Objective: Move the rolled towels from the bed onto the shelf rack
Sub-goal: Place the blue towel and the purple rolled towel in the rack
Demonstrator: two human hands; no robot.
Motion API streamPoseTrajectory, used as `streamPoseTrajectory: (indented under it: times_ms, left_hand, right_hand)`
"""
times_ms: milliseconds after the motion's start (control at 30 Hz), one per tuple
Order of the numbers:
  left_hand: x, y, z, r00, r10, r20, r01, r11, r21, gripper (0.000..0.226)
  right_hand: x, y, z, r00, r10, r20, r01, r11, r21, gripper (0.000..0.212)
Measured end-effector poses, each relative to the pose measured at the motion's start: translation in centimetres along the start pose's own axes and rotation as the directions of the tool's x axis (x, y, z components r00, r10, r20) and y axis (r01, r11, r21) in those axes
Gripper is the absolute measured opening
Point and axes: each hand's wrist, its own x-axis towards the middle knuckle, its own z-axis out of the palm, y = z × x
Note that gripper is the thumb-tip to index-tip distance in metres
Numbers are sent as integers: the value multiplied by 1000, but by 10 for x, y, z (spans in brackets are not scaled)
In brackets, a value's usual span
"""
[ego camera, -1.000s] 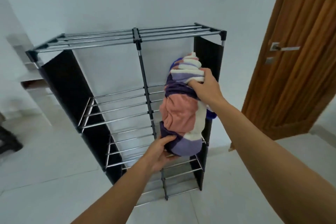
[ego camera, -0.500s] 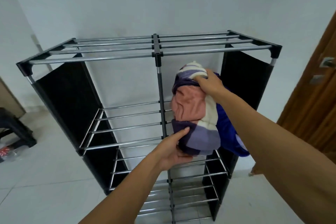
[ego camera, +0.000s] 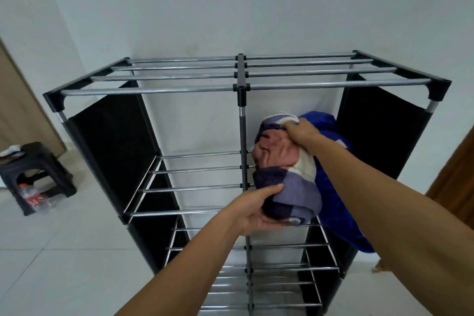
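Item: rolled towel (ego camera: 284,174), striped, long axis running away from me into the shelf rack (ego camera: 241,87), right bay; my left hand (ego camera: 256,209) grips its near end, right hand (ego camera: 301,132) its far end

No readable text anywhere; the bottle (ego camera: 30,196) label under the stool (ego camera: 36,161) is blurred.

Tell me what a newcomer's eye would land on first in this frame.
First, the patchwork rolled towel at centre, held by the left hand under its near end and the right hand on its far end, at the right bay of the second tier. Next, the bright blue towel beside it on the right, spilling over the front rail. Around them stands the black and chrome shelf rack, its left bays bare.
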Motion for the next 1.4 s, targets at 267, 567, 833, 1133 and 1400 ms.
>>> streamPoseTrajectory:
  times_ms: [267,567,833,1133,1400]
  left_hand:
    - [2,5,1,999,-49,-7,49,998,-42,38]
    - [4,4,2,998,-61,-7,61,998,-7,44]
    - [-2,0,3,1000,-19,-6,19,1000,12,56]
    - [-54,23,22,819,554,150,-292,175,940,56]
    - [-28,0,125,695,524,492,-605,57,794,27]
  right_hand:
    - [-8,-7,9,999,-2,47,5,997,-80,64]
    - [-9,-3,10,998,-16,58,19,999,-49,65]
    - [-21,-2,13,999,-49,15,50,995,-84,67]
    - [-94,25,-32,969,-185,-161,187,982,-3,57]
    - [-227,106,-108,878,-88,-470,170,976,135,31]
